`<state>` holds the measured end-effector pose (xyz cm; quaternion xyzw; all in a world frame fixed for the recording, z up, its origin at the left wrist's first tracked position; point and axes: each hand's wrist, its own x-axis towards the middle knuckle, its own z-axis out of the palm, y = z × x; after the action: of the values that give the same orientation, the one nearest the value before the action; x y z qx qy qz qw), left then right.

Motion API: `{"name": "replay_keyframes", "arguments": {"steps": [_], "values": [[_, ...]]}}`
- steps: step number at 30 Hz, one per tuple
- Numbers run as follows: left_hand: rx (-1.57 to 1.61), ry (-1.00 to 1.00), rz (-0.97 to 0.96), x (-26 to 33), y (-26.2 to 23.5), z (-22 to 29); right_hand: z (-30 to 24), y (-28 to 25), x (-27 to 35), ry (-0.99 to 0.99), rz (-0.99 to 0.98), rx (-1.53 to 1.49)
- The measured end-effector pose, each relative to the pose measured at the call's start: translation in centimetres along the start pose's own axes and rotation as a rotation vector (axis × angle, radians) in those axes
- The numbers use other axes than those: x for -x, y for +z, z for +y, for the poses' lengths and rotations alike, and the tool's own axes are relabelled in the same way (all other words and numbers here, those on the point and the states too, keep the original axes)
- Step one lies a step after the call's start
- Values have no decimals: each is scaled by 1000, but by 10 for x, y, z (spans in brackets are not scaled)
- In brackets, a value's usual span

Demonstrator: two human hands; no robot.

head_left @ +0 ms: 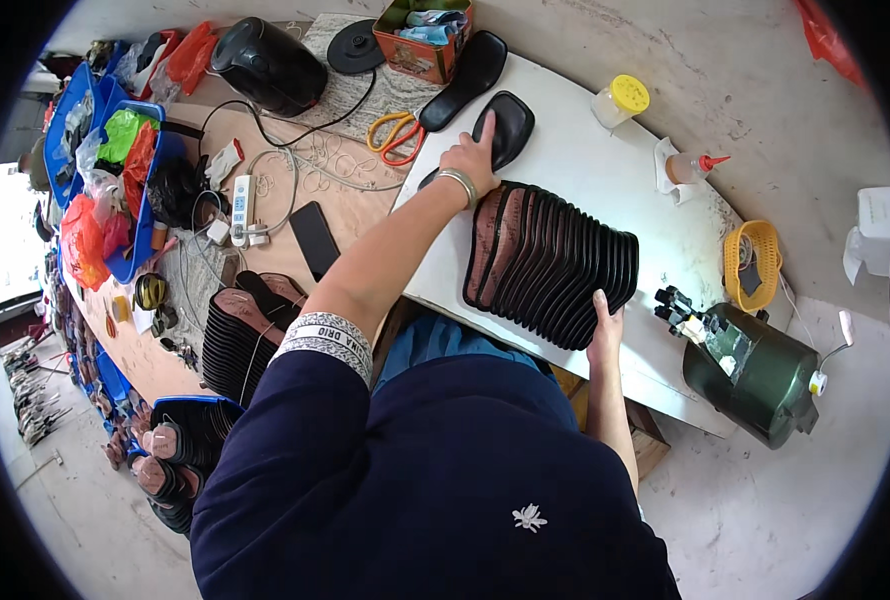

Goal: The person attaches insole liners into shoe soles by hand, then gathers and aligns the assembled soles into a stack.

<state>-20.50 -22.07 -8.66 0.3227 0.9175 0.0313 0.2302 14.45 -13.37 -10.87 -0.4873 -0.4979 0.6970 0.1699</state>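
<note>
My left hand (472,160) reaches across the white table, its index finger stretched out onto a glossy black shoe sole (511,128); its other fingers are partly hidden. Just in front of it lies a long row of shoe soles (555,265), black-edged with brown faces, leaning tightly on one another. At the row's near right end, my right hand (605,325) presses its thumb against the last soles, its fingers mostly hidden. A second black sole (468,80) lies flat beyond the first.
On the right stands a dark green sewing-machine-like device (755,375) beside a yellow basket (750,265). A yellow-lidded jar (622,100) and a red-tipped bottle (690,168) line the far edge. Scissors (397,137), a phone (314,240), cables and more stacked soles (230,345) lie left.
</note>
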Motion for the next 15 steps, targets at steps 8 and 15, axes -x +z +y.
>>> {"name": "replay_keyframes", "arguments": {"steps": [8,15], "values": [[840,-2,192,94,70,-78,6,-10,-1,-38,45,48],[1532,13,-317,127,81,-19,8,-10,-4,-17,-8,-24]]}}
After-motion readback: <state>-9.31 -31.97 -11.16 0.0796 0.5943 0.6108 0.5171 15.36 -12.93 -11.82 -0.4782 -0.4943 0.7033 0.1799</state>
